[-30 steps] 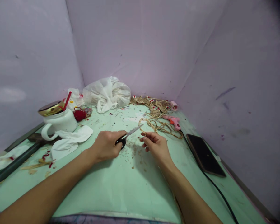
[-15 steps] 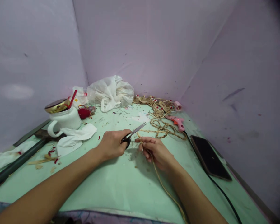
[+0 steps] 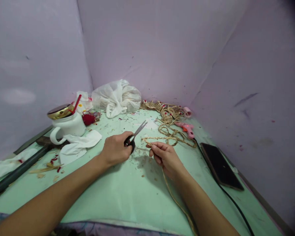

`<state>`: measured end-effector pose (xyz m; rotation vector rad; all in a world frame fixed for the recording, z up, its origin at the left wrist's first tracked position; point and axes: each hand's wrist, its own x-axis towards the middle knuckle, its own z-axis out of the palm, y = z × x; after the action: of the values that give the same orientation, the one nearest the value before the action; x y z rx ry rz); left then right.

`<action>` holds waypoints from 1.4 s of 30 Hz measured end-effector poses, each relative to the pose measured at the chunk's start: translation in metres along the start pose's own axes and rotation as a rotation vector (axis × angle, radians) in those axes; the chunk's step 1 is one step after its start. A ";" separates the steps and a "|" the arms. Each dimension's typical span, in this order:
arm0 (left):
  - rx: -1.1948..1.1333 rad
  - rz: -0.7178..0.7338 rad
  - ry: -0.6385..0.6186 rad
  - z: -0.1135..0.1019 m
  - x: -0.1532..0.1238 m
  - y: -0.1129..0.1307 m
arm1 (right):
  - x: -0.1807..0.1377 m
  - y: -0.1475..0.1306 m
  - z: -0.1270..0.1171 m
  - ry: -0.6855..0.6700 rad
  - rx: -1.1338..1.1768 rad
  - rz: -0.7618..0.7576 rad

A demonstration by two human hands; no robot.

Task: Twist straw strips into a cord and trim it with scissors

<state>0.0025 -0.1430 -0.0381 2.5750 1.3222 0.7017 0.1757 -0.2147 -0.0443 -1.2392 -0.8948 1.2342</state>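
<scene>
My left hand [image 3: 118,147] grips a pair of black-handled scissors [image 3: 138,130], with the blades slightly apart and pointing up to the right. Between the thumb and fingers of my right hand [image 3: 163,154] is pinched the end of a braided straw-coloured cord [image 3: 146,141]. From under that hand a strand runs down toward the table's front edge. The scissor tips are apart from the cord. Beyond my right hand, more of the cord [image 3: 179,139] lies in loose loops on the pale green table [image 3: 118,200].
A pink glue gun [image 3: 188,128] with a black cable and a phone [image 3: 222,165] lie on the right. Woven straw pieces [image 3: 167,113] and a plastic bag [image 3: 116,98] are at the back. A white mug [image 3: 70,126], cloth [image 3: 80,147] and hammer [image 3: 22,170] are on the left.
The scissors have drawn back left, away from my right hand. The cord end in my right hand has tipped over to the left, and that hand has turned slightly.
</scene>
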 end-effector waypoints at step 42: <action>0.303 0.368 -0.186 0.000 -0.004 0.003 | 0.000 -0.001 0.003 0.009 0.088 0.063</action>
<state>0.0023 -0.1479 -0.0385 3.0817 0.9712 0.3130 0.1732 -0.2140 -0.0426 -1.2098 -0.7914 1.3035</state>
